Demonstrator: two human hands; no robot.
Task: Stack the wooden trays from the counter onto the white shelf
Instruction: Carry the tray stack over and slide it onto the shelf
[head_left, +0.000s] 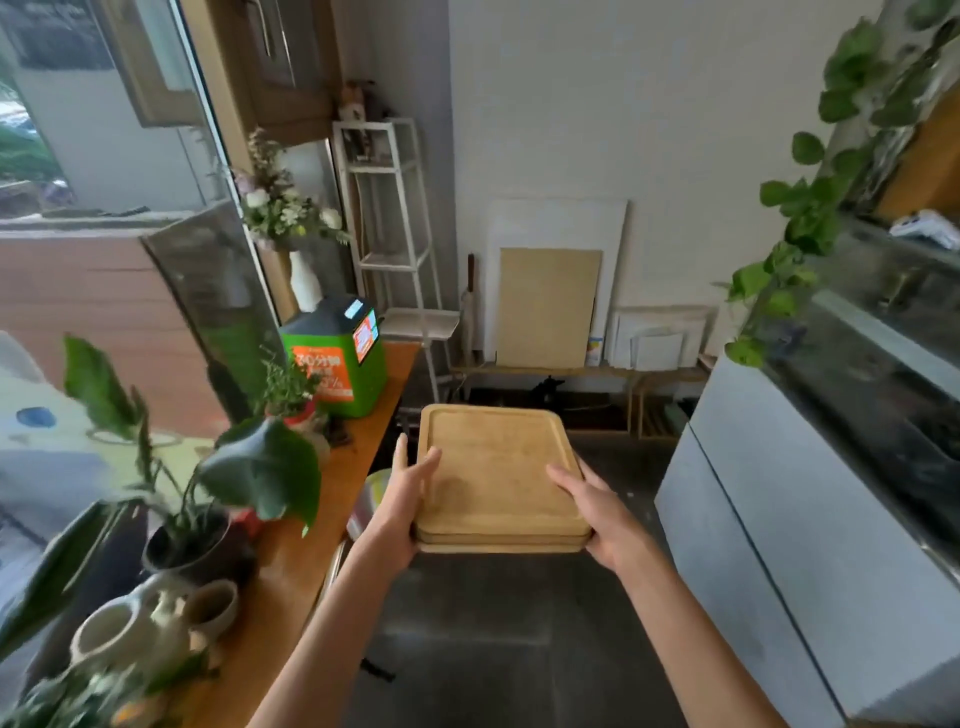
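Both hands, L (405, 499) & R (597, 512), grip approx 3 stacked wooden trays (496, 467) mid-air

Both hands, left hand (402, 496) and right hand (602, 512), grip a stack of wooden trays (496, 475) in mid-air, short of the white shelf (387, 218) beyond them.

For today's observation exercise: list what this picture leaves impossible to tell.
- Stack of wooden trays, head view: exact count unclear; only the edges show.
- Left hand, right hand: fingers beneath hidden by the trays.
- White shelf: top items blurred, too small.
- Green box: label text unreadable.
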